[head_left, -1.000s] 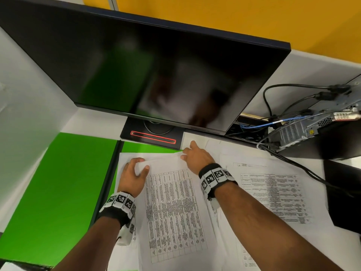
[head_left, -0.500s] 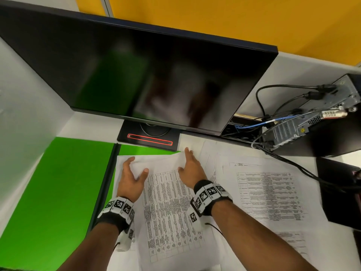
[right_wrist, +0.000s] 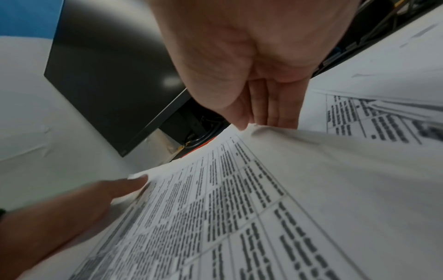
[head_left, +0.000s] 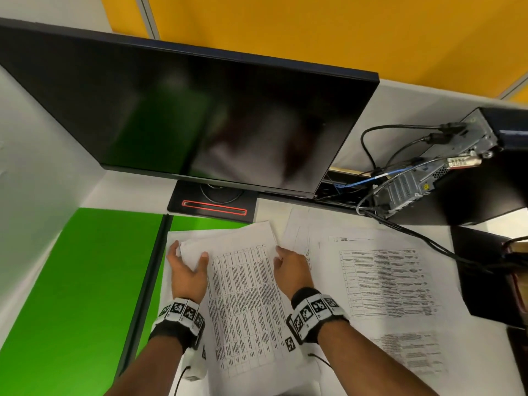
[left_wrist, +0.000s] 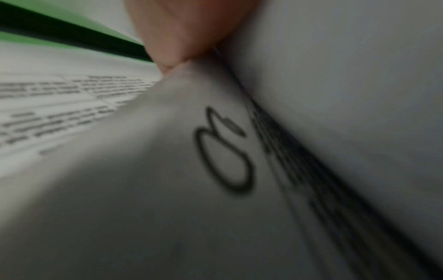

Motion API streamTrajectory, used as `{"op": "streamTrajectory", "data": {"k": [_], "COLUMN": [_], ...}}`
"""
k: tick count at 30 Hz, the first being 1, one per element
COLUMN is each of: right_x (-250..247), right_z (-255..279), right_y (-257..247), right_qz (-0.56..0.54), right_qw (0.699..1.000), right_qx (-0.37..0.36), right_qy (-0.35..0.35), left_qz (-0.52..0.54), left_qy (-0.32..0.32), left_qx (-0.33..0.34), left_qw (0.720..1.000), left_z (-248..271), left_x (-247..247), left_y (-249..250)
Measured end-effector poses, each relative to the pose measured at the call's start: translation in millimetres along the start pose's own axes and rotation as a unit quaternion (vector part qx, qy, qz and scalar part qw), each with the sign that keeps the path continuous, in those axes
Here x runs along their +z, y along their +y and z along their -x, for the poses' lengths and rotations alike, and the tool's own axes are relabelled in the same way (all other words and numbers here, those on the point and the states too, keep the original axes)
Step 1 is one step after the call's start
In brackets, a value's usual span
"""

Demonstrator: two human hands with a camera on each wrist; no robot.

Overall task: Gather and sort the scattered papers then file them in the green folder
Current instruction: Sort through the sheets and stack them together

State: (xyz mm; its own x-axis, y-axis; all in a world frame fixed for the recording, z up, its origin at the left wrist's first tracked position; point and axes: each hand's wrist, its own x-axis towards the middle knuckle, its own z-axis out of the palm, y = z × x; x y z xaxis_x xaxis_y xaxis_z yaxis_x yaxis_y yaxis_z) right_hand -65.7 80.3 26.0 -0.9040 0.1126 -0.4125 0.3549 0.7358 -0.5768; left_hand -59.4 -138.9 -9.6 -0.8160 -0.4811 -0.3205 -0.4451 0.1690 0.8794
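Both hands hold one printed sheet (head_left: 245, 281) by its side edges: left hand (head_left: 187, 271) pinching, right hand (head_left: 291, 271) fingers curled under. Green folder (head_left: 85, 281) lies left of the left hand, loose papers (head_left: 385, 281) right of the right hand, a monitor (head_left: 200, 110) beyond. Only the left wrist view shows pages underneath.

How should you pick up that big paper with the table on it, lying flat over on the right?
Probably by its near right corner. The loose sheet lies flat on the desk, its left edge by the right hand and other papers, while a black cable crosses beyond its far corner. Slide a fingertip under that corner from the right, then pinch it.
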Motion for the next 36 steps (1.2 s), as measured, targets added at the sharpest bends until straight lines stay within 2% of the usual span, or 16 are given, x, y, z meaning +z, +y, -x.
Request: {"op": "streamTrajectory", "data": {"k": [2,8,16,20,26,29,32,34,36], "right_x": [-1.8,-0.8,1.6,-1.4,3.6,-6.8,-34.1,-62.7,-95.6], "right_z": [-1.1,9.5,24.1,31.9,42.2,42.8,30.4,11.8,-7.1], "right_y": [5.1,20.8,14.8,21.8,17.6,16.4,35.5,61.0,90.9], "right_qz": [0.000,0.010,0.051,0.081,0.102,0.083,-0.017,0.004,0.090], "right_qw": [1.000,0.999,0.996,0.992,0.990,0.991,0.994,0.997,0.995], "right_qx": [0.009,0.016,-0.007,0.038,0.025,0.003,-0.029,-0.029,-0.014], "right_qy": [-0.006,-0.032,-0.077,-0.089,-0.095,-0.107,-0.107,-0.072,-0.037], "left_qz": [-0.009,0.023,-0.030,-0.054,-0.026,-0.008,-0.037,-0.031,-0.023], "left_qy": [0.006,-0.052,-0.019,-0.010,0.006,-0.036,-0.091,-0.117,-0.128], "left_qx": [-0.009,-0.030,-0.013,-0.060,-0.106,-0.101,-0.057,-0.041,-0.061], "left_qw": [1.000,0.998,0.999,0.997,0.994,0.994,0.994,0.992,0.990], "left_z": [-5.7,3.9,17.3,22.5,29.9,29.7,32.5,34.4,31.5], "left_x": [-5.7,-11.6,-7.8,-11.9,-10.3,-17.0,-22.8,-25.7,-30.1], "left_y": [-2.8,-8.3,-1.1,-3.5,-9.7,-12.0,-15.3,-17.8,-22.6]}}
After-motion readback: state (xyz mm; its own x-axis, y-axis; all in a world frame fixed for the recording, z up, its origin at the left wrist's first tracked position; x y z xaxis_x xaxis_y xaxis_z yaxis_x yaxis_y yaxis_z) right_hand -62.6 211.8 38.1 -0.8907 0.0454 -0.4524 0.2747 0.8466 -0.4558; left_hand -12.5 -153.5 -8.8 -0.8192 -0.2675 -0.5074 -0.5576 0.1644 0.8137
